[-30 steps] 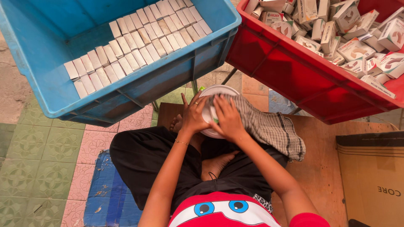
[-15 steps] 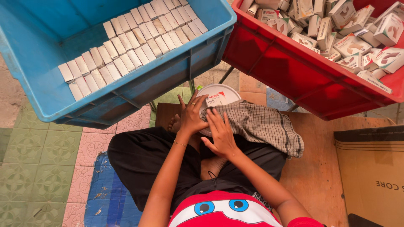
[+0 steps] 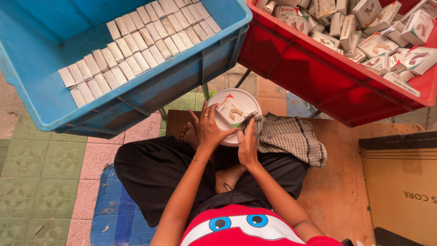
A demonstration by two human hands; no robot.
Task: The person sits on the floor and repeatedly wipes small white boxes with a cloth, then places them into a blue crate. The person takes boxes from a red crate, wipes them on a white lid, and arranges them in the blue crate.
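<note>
Hands meet over the lap, just in front of a round white tub point(image 3: 236, 98) that stands on the floor between the crossed legs and the two crates. The left hand point(image 3: 210, 129) is curled around a small white-and-red carton point(image 3: 230, 110), fingers spread along its near side, the carton tilted and lying over the tub's open top. The right hand point(image 3: 248, 141) is closed to a pinch at the carton's right end, on a small dark bit there — what that bit is cannot be told. A checked cloth point(image 3: 291, 139) is draped over the right knee, its left edge touching the right hand and the tub's rim.

Above left: blue crate point(image 3: 150, 86), tilted, with plain white cartons point(image 3: 132, 43) packed in tidy diagonal rows against its far side; the near half of its floor is bare. Above right: red crate point(image 3: 318, 77), heaped with loose printed cartons point(image 3: 373, 36) lying at all angles. The two crate corners nearly touch directly above the tub — little headroom there.

Right of the knee, open wooden board point(image 3: 341, 191), then the edge of a brown cardboard box point(image 3: 400, 182). Left of the legs, open tiled floor point(image 3: 41, 173).
</note>
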